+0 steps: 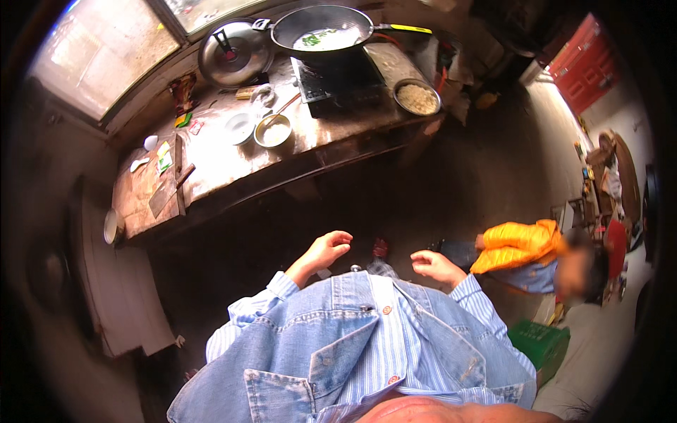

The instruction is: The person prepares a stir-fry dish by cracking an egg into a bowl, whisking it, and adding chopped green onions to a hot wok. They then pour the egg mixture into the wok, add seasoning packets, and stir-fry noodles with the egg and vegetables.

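My left hand hangs in front of my body with its fingers loosely bent and nothing in it. On the other side, my right hand is likewise bare, fingers apart. Beyond both stands a worktable. A wok with white contents and green leaves sits over a black induction cooker. Its lid leans near the window. A bowl of pale grains lies right of the cooker. Two smaller bowls hold the middle: a white bowl and a metal bowl with chopsticks across it.
A cleaver rests on a wooden cutting board at the table's left end, near an eggshell-like white piece and small packets. To my right are a person in an orange jacket and a green bin.
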`<move>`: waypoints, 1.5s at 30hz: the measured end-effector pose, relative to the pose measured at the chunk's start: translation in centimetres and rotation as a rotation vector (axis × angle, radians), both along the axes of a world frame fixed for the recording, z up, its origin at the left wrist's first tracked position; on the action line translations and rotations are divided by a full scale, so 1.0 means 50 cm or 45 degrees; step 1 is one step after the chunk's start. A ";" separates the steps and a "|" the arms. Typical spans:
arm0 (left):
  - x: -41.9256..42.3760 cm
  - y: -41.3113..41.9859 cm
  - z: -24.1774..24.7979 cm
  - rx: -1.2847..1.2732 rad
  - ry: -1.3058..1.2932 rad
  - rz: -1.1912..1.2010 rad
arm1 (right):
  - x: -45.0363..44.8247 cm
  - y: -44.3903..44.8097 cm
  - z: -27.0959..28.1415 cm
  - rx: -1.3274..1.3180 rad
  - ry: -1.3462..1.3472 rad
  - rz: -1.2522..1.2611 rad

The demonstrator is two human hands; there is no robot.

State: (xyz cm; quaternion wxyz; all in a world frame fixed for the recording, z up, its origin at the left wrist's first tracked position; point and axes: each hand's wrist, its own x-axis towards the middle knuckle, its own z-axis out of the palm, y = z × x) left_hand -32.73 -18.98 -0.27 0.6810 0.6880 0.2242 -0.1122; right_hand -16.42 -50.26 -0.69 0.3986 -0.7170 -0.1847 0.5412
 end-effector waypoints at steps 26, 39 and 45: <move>0.637 0.877 -0.222 1.641 0.227 -0.444 | 0.233 0.922 -0.084 -0.030 0.590 -0.474; 0.672 0.884 -0.166 1.350 0.100 -0.106 | 0.323 1.205 -0.122 -0.053 0.249 -0.641; 0.558 0.910 -0.075 1.243 0.167 -0.177 | 0.363 1.234 -0.147 -0.234 0.167 -0.835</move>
